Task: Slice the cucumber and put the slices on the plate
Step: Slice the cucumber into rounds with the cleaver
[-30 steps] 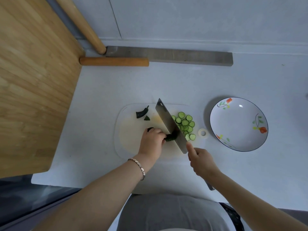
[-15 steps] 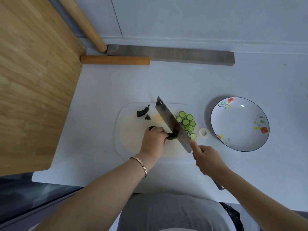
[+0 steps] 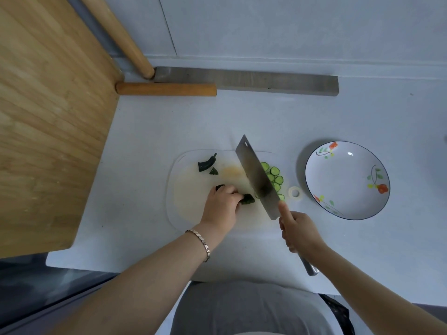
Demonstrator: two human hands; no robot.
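Fingers of the left hand (image 3: 222,204) curl round the cucumber (image 3: 248,199); the right hand (image 3: 298,232) grips the cleaver (image 3: 257,177) just beside it, on a white tabletop (image 3: 242,122).

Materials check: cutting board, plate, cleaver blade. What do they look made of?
Cutting board: likely plastic; translucent white, matte, rounded corners, yellowish stain.
Plate: probably glazed ceramic; glossy white with a bright glint, painted flowers, thin dark rim.
Cleaver blade: metal, likely steel; grey reflective sheen, hole near the far corner.

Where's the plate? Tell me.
In the head view, the plate sits empty at right, just past the right end of the board, nearest the slices.
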